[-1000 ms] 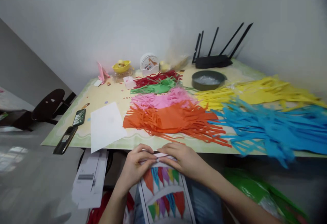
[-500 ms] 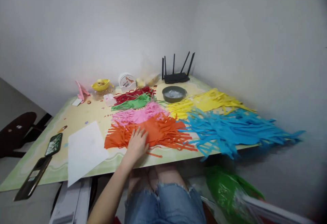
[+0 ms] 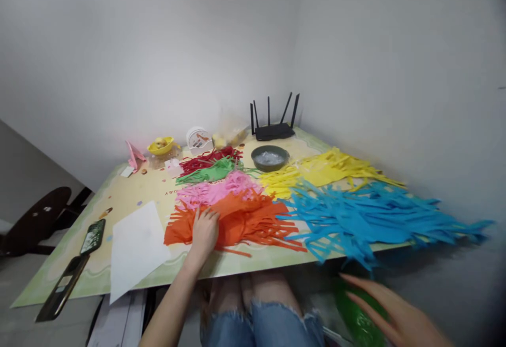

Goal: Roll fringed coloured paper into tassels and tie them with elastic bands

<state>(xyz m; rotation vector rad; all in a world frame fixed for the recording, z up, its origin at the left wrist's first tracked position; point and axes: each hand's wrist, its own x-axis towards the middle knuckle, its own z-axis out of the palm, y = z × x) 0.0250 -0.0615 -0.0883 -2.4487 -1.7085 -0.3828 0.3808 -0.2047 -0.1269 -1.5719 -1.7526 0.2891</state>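
Observation:
My left hand (image 3: 204,232) lies flat, fingers stretched out, on the heap of orange paper strips (image 3: 241,220) near the table's front edge. My right hand (image 3: 389,310) is below the table at the lower right, fingers spread and blurred, just in front of a green plastic bag (image 3: 358,318). It holds nothing. Blue strips (image 3: 367,215) spread to the right of the orange heap, with yellow strips (image 3: 320,167) behind them. Pink strips (image 3: 221,189), green strips (image 3: 211,172) and red strips (image 3: 207,158) lie further back.
A white sheet (image 3: 134,244) overhangs the front edge of the table (image 3: 126,199). Two phones (image 3: 93,236) (image 3: 61,287) lie at the left. A dark bowl (image 3: 270,157), a black router (image 3: 272,125), a yellow dish (image 3: 160,146) and a dark chair (image 3: 35,220) stand around. My knees in jeans (image 3: 261,320) are below.
A second ago both hands held a folded white paper over my lap. The view swung right. My left hand now rests on the orange strips and my right hand reaches low by the green bag.

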